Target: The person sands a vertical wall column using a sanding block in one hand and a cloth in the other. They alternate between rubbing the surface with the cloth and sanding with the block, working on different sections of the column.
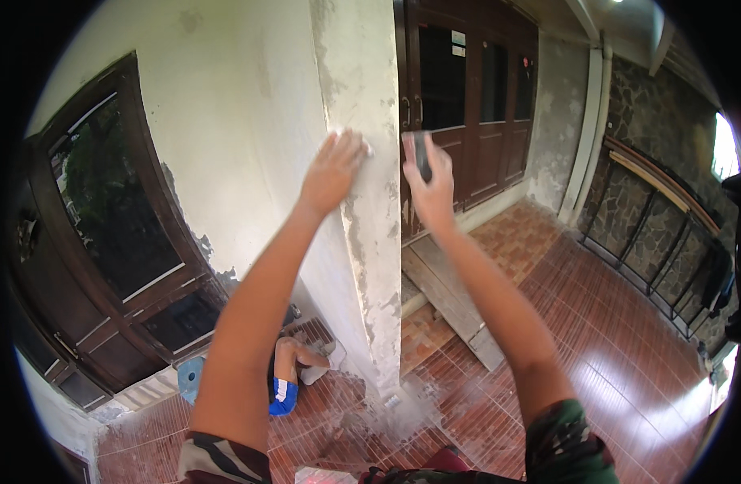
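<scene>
Block [423, 156], dark and slim, fills the grip of the right hand [432, 179] beside the edge of a pale pillar [358, 68]. The blurred left hand [335, 173] lies against the pillar; whether its grip holds anything cannot be told.

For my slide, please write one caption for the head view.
Left hand at a patchy plastered pillar; right hand gripping a dark block.

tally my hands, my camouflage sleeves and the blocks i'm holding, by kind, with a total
Hands, left hand and right hand: 2
Camouflage sleeves, left sleeve and right sleeve: 2
Held blocks, one dark block: 1
Total: 5
</scene>
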Available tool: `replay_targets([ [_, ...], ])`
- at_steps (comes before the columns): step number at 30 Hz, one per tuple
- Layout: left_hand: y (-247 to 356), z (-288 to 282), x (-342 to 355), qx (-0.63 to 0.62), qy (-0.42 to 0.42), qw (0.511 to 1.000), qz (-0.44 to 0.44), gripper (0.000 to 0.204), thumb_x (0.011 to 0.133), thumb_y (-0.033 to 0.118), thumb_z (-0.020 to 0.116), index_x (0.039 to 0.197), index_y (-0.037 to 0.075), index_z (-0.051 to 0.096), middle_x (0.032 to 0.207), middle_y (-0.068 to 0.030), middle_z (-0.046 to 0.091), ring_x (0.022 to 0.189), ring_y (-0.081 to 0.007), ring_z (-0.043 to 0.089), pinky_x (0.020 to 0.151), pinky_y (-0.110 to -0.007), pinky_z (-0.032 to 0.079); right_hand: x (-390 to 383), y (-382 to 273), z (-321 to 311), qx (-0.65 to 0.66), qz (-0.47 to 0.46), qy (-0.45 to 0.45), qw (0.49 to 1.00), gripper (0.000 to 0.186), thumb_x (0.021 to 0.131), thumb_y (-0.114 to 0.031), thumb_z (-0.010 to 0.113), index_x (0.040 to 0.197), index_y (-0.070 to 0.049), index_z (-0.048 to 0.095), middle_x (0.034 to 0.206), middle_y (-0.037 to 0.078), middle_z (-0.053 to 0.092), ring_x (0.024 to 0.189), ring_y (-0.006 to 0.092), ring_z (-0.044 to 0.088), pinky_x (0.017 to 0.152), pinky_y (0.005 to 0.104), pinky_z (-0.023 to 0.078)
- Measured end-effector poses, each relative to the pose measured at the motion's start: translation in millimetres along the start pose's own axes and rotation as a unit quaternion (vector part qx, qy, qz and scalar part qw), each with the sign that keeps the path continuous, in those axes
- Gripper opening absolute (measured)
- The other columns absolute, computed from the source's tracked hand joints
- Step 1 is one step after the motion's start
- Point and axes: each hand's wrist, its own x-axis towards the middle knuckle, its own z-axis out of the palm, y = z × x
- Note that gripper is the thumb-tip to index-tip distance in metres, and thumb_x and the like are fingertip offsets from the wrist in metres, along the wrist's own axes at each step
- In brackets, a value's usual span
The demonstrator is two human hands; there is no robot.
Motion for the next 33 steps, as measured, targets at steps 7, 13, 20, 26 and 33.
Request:
replay_targets([
  [7, 70, 16, -93, -0.002, -0.083, 0.995, 0.054, 0.049, 0.095, 0.019, 0.051, 0.143, 0.006, 0.055, 0.155, -0.0102, 0.046, 0.147, -0.0265, 0.039, 0.125, -0.042, 0.027, 122, -17, 30, -0.145, -0.221, -0.057, 0.963, 0.066, 0.083, -0.024, 0.071, 0.145, -0.012, 0.054, 0.144, 0.028, 0.042, 0.133, 0.0456, 0.041, 0.112, 0.0512, 0.038],
  [13, 46, 5, -61, 0.015, -0.022, 1.000, 0.001, 0.050, 0.094, 0.016, 0.050, 0.143, 0.007, 0.056, 0.155, -0.0094, 0.047, 0.147, -0.0251, 0.039, 0.124, -0.042, 0.029, 125, -8, 48, -0.153, -0.293, -0.085, 0.940, 0.070, 0.080, -0.024, 0.073, 0.147, -0.016, 0.052, 0.145, 0.027, 0.040, 0.134, 0.0460, 0.039, 0.114, 0.0514, 0.036],
  [20, 8, -7, -6, 0.000, 0.032, 0.996, -0.078, 0.051, 0.091, 0.009, 0.054, 0.142, 0.005, 0.056, 0.154, -0.0111, 0.048, 0.145, -0.0293, 0.041, 0.121, -0.047, 0.032, 140, 14, 52, -0.132, -0.395, -0.075, 0.906, 0.070, 0.079, -0.028, 0.075, 0.145, -0.019, 0.055, 0.145, 0.022, 0.044, 0.133, 0.0412, 0.044, 0.115, 0.0536, 0.035],
  [26, 70, -5, -40, -0.011, -0.003, 0.995, -0.097, 0.049, 0.090, 0.008, 0.056, 0.139, 0.006, 0.058, 0.153, -0.0122, 0.048, 0.143, -0.0314, 0.044, 0.119, -0.048, 0.035, 154, 29, 52, -0.080, -0.442, -0.073, 0.891, 0.066, 0.077, -0.033, 0.076, 0.141, -0.028, 0.059, 0.145, 0.014, 0.046, 0.136, 0.0336, 0.045, 0.118, 0.0562, 0.033],
  [33, 80, 9, 22, 0.061, 0.113, 0.949, -0.288, 0.050, 0.092, 0.006, 0.061, 0.142, 0.005, 0.056, 0.153, -0.0190, 0.045, 0.143, -0.0411, 0.041, 0.118, -0.051, 0.034, 200, 30, 61, 0.059, -0.545, -0.058, 0.834, 0.052, 0.074, -0.031, 0.078, 0.125, -0.025, 0.071, 0.139, 0.011, 0.052, 0.133, 0.0334, 0.047, 0.116, 0.0555, 0.034],
])
